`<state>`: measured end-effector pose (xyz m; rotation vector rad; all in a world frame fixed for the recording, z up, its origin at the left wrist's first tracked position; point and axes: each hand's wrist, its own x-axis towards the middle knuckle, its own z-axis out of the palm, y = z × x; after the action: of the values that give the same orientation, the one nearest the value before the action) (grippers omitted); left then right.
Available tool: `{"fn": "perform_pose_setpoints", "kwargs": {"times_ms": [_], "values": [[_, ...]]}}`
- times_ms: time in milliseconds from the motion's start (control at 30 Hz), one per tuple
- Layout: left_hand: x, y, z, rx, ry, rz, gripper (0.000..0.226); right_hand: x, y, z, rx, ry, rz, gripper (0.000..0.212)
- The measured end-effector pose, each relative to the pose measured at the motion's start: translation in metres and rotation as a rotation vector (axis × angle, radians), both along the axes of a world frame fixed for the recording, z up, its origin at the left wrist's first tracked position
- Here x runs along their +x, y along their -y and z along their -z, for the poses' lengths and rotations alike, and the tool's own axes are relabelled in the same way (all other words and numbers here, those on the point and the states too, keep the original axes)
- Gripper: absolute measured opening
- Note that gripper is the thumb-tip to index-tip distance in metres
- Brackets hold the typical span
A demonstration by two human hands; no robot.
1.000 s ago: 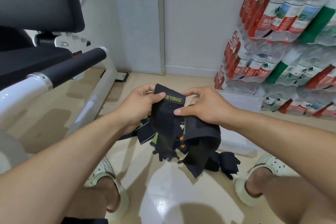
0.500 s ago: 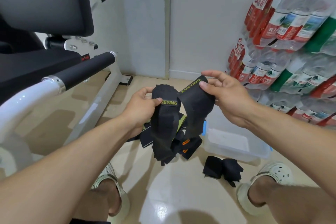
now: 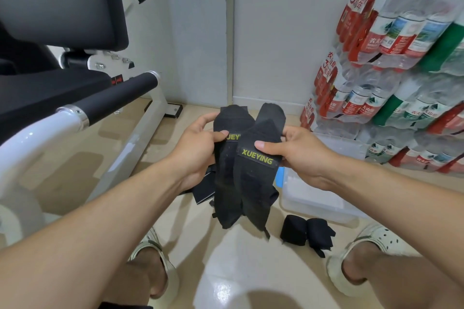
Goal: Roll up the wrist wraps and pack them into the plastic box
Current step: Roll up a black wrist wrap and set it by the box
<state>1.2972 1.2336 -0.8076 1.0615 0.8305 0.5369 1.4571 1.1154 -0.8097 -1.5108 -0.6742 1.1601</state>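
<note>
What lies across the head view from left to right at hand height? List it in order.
White steel machine frame with black foam roller → left hand → black wrist wrap under its thumb → black wrist wrap labelled XUEYING → right hand → shrink-wrapped packs of water bottles.

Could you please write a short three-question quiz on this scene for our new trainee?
1. True or false: the two rolled wraps already lie inside the plastic box.
2. Which hand's thumb rests just above the fully readable XUEYING label? A) left hand B) right hand
3. Fill in: the stacked water bottle packs stand against the ____.

Key:
1. False; they lie on the floor beside the box.
2. B; the left thumb partly covers the other wrap's label.
3. Wall.
</note>
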Motion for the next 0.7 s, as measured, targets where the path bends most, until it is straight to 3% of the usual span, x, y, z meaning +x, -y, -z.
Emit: {"fn": "perform_pose_setpoints", "kwargs": {"times_ms": [133,367,700], "values": [[-0.0005,0.0016,-0.0014,0.041,0.001,0.053,0.039,-0.0014,0.0011,0.0029,0.031,0.105,0.058,0.015],[-0.0019,0.0040,-0.0001,0.115,0.013,0.033,0.026,-0.0045,0.0046,0.0011,0.076,0.147,0.029,0.015],[-0.0028,-0.0025,0.0058,0.235,-0.066,-0.055,0.017,-0.0027,0.0006,0.0027,0.059,0.201,0.177,0.016]]}}
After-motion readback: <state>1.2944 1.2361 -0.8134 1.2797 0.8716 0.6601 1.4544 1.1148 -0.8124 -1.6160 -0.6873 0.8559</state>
